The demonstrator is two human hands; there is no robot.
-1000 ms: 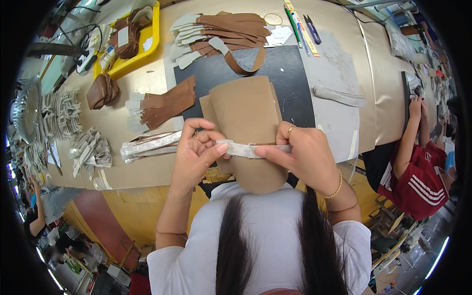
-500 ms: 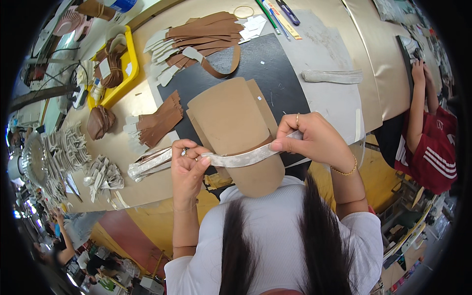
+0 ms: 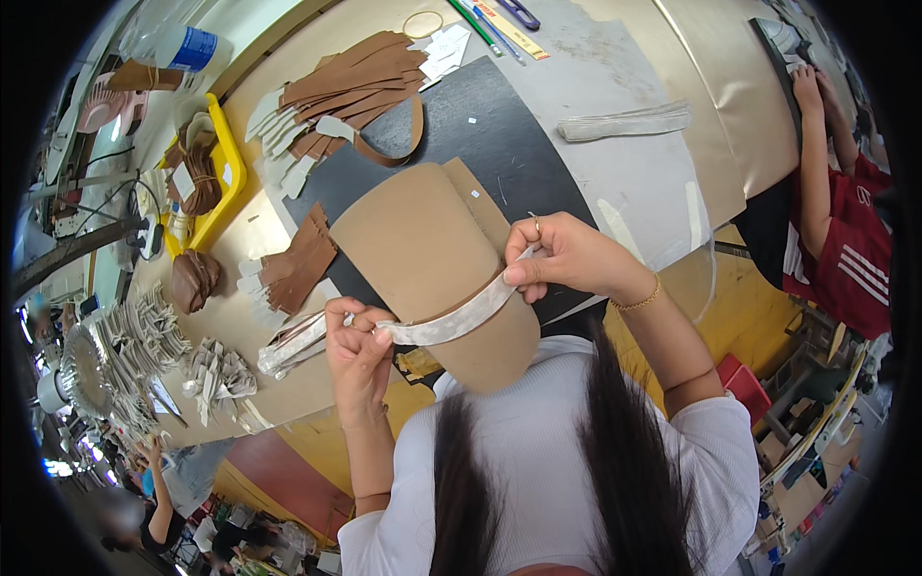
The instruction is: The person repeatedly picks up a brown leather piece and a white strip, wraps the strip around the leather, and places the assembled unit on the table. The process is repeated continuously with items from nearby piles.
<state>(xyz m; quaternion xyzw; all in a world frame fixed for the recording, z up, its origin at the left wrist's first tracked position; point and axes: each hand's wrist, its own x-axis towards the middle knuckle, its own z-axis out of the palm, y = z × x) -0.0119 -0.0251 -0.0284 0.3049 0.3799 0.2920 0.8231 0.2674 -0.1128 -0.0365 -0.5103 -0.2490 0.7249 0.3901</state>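
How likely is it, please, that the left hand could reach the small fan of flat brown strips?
Probably yes: the brown strips lie close by with nothing visibly between, though the left hand must first release the curved whitish band.

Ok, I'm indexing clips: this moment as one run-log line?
left hand: pinches long whitish flat strip, left end | right hand: pinches strip near right end | strip: spans tan rounded panel

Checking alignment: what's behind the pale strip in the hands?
Tan material shows above and below the pale strip; whatever lies directly behind it is covered.
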